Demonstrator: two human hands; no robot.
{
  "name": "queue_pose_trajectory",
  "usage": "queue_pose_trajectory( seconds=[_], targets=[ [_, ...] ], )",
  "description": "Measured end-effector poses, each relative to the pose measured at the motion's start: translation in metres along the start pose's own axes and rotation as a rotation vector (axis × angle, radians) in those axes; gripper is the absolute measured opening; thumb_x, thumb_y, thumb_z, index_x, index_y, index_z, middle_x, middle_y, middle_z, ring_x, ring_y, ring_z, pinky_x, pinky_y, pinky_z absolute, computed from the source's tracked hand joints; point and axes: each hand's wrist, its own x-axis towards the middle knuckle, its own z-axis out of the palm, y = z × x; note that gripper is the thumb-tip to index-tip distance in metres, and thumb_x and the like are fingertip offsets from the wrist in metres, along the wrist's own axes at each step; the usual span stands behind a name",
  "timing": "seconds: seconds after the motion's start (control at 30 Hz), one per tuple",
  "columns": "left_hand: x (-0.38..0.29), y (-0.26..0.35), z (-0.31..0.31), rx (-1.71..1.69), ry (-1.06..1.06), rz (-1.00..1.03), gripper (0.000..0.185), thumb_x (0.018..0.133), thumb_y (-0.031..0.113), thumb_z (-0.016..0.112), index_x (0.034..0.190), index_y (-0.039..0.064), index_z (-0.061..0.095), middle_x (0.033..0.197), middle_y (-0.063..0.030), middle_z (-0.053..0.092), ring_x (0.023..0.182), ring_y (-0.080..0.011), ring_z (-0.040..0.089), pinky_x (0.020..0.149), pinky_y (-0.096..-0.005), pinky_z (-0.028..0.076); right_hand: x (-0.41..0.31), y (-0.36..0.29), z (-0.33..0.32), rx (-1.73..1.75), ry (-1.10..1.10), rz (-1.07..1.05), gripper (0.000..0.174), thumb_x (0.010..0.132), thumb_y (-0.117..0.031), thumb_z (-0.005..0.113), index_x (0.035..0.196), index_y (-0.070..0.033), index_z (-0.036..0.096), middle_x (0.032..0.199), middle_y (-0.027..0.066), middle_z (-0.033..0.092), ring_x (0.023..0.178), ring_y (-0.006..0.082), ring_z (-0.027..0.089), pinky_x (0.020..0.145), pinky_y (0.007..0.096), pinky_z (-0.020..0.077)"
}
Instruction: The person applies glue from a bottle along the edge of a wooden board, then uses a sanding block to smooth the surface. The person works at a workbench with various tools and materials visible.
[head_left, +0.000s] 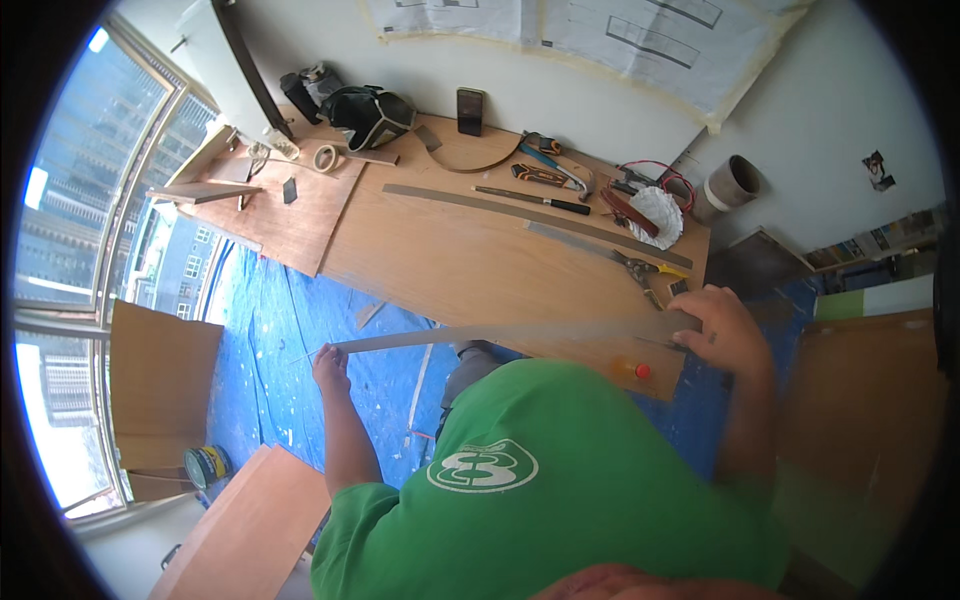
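A long grey flat strip (480, 332) spans in front of my body, held at both ends. My left hand (331, 366) pinches its left end over the blue sheeting. Its right end is gripped by my right hand (716, 326), beside the near right corner of the plywood bench. A similar strip (525, 221) lies along the bench. Tin snips (643, 271) with a yellow handle rest just beyond my right hand. Farther back are a claw hammer (555, 165), an orange-and-black utility knife (538, 175) and a thin black-handled tool (530, 199). The moving strip is slightly blurred.
The plywood bench (420, 255) bears a phone (470, 111), a masking tape roll (325, 158) and a dark bag (365, 116). A red-capped bottle (637, 370) is near its close edge. Blue sheeting (270, 375) covers the floor; boards lean at left and right.
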Motion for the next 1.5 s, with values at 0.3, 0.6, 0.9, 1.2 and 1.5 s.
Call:
queue_pose_trajectory(
  seconds=[0.3, 0.6, 0.9, 1.2, 1.5],
  targets=[
    [0.050, 0.169, 0.000, 0.020, -0.053, 0.376, 0.035, 0.099, -0.002, 0.065, 0.134, -0.003, 0.063, 0.120, -0.0156, 0.067, 0.107, -0.0258, 0.069, 0.090, -0.0348, 0.062, 0.053, 0.036, 0.128, -0.045, -0.126, 0.083, 0.032, 0.085, -0.023, 0.077, 0.116, -0.013, 0.074, 0.107, 0.0119, 0.073, 0.115, 0.0345, 0.066, 0.100, 0.0511, 0.0469],
    [0.068, 0.215, 0.063, 0.222, -0.141, 0.455, 0.031, 0.100, -0.003, 0.062, 0.131, -0.002, 0.064, 0.115, -0.0132, 0.069, 0.101, -0.0228, 0.069, 0.089, -0.0365, 0.061, 0.144, 0.043, 0.263, -0.160, -0.348, 0.390, 0.034, 0.089, -0.018, 0.072, 0.122, -0.013, 0.077, 0.126, 0.0131, 0.074, 0.128, 0.0326, 0.061, 0.103, 0.0529, 0.0460],
    [0.130, 0.160, 0.160, 0.365, -0.329, 0.351, 0.032, 0.099, -0.004, 0.063, 0.130, 0.002, 0.065, 0.116, -0.0115, 0.069, 0.100, -0.0229, 0.072, 0.083, -0.0347, 0.065, 0.162, 0.057, 0.341, -0.142, -0.019, 0.580, 0.027, 0.088, -0.015, 0.072, 0.113, -0.005, 0.076, 0.123, 0.0138, 0.073, 0.127, 0.0324, 0.061, 0.100, 0.0465, 0.0518],
    [0.220, 0.094, 0.220, 0.545, -0.444, 0.181, 0.038, 0.100, -0.007, 0.060, 0.138, -0.002, 0.059, 0.125, -0.0159, 0.065, 0.110, -0.0265, 0.069, 0.087, -0.0360, 0.064, 0.010, 0.011, 0.405, 1.090, 0.304, 1.612, 0.074, 0.079, -0.020, 0.087, 0.144, -0.005, 0.053, 0.099, 0.0157, 0.073, 0.085, 0.0249, 0.072, 0.066, 0.0369, 0.0583],
    [0.237, 0.073, 0.248, 0.728, -0.459, 0.087, 0.043, 0.100, -0.001, 0.059, 0.142, 0.003, 0.058, 0.125, -0.0127, 0.066, 0.111, -0.0258, 0.068, 0.095, -0.0418, 0.059, 0.013, 0.055, 0.401, 0.962, 1.105, 1.471, 0.090, 0.083, -0.026, 0.092, 0.155, -0.011, 0.041, 0.133, 0.0146, 0.059, 0.075, 0.0147, 0.063, 0.060, 0.0308, 0.0524]
  ],
)
